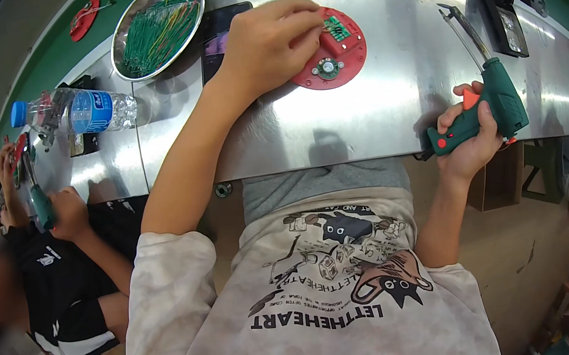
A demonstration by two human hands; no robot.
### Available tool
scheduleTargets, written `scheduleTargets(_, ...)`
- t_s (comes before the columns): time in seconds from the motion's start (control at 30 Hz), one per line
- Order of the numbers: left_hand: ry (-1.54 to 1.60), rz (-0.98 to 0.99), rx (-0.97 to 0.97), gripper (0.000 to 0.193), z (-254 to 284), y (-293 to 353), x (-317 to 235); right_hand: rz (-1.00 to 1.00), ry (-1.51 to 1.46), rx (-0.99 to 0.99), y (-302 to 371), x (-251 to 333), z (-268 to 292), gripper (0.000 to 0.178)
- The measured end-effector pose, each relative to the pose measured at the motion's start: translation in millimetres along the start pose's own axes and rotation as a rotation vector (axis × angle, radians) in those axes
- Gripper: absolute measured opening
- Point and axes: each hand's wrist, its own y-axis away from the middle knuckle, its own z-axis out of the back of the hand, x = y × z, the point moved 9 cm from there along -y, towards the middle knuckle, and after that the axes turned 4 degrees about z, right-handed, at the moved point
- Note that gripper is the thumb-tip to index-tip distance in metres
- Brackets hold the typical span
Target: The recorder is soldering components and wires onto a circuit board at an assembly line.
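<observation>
The left hand (269, 41) is covering the upper left part of a red round plate (352, 61), which is lying on the metal table (364, 115). Its fingers are bending together beside the plate's green circuit board (336, 29) – whether they are pinching something, I cannot tell. The right hand (473, 146) is gripping a green soldering gun (504, 95), its fingers wrapping around the handle near the orange trigger (471, 99). The gun is pointing toward the table's far side, well apart from the plate. At the left, a steel bowl (118, 55) is holding green wires (157, 35) – a plastic bottle (91, 110) is showing near it.
</observation>
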Motion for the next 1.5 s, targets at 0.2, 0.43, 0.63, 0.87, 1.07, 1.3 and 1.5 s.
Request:
scheduleTargets(0.2, 0.095, 0.303, -0.009, 0.012, -3, -10, 6, 0.074, 0.138, 0.361, 8, 23, -26, 0.045)
scheduleTargets(0.43, 0.041, 0.265, -0.034, 0.012, -17, -6, 19, 0.019, 0.373, 0.526, -14, 12, -54, 0.041)
scheduleTargets(0.63, 0.012, 0.199, 0.036, 0.008, -31, 0, 16, -0.039, 0.330, 0.545, -10, 1, -46, 0.043)
scheduleTargets(0.87, 0.026, 0.197, 0.063, 0.008, -24, -11, 9, -0.036, 0.357, 0.532, -10, -6, -46, 0.039)
scheduleTargets(1.07, 0.151, 0.034, -0.158, 0.008, -13, -15, -2, -0.023, 0.371, 0.534, -14, -7, -50, 0.040)
scheduleTargets(1.3, 0.239, -0.141, -0.347, 0.008, -22, 2, 10, -0.008, 0.383, 0.509, -13, -6, -52, 0.037)
scheduleTargets(1.5, 0.201, -0.172, -0.344, 0.011, -17, 1, 6, -0.055, 0.416, 0.498, -13, -8, -52, 0.035)
